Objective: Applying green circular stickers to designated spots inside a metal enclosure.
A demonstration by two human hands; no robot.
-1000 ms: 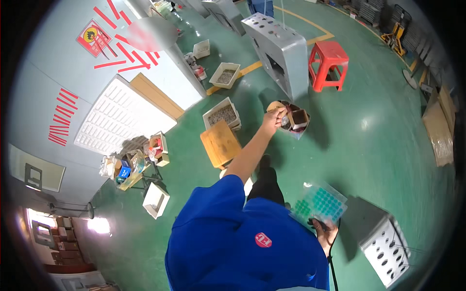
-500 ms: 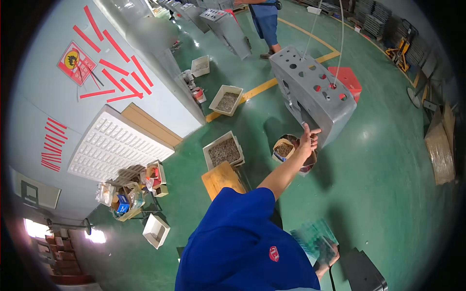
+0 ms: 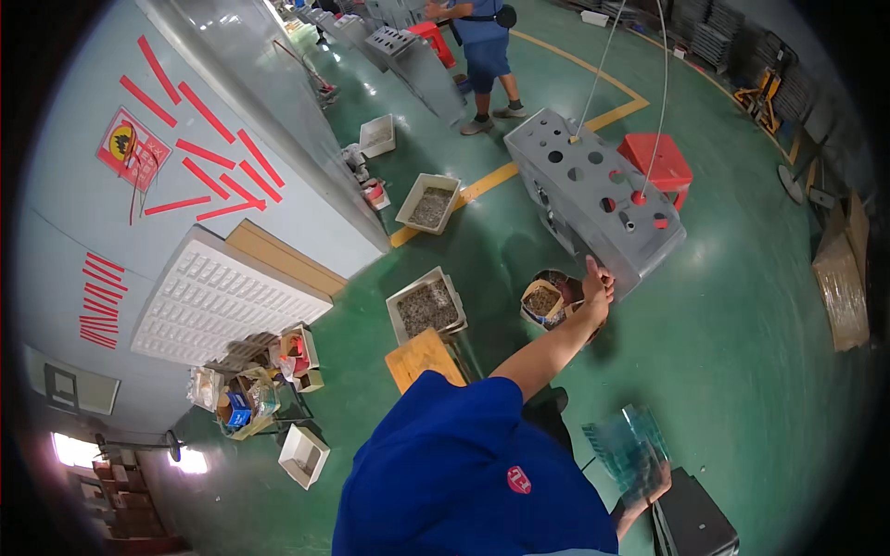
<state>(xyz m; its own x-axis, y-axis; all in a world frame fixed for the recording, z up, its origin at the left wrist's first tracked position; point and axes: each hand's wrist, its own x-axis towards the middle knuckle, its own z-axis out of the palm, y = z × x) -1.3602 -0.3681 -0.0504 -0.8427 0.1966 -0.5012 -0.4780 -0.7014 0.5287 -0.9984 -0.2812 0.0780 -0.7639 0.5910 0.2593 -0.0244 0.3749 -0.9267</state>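
My left hand (image 3: 598, 283) touches the cabinet (image 3: 593, 199), above a bucket (image 3: 549, 299). A tray (image 3: 426, 306) lies left; my right hand (image 3: 649, 484) holds sheets (image 3: 626, 445).

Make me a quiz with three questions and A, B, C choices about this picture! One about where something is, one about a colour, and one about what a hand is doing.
1. Where is the left hand?
A. at the edge of the grey box
B. flat on the wall
C. in a pocket

2. What colour is the plastic stool beside the box?
A. blue
B. red
C. yellow

3. What is the right hand doing?
A. holding a clear tray
B. hanging empty
C. gripping a hammer

Answers:
1 A: the arm stretches out and the hand meets the box's near edge.
2 B: the seat and legs are bright red against the green floor.
3 A: the see-through tray sticks up from the fingers.
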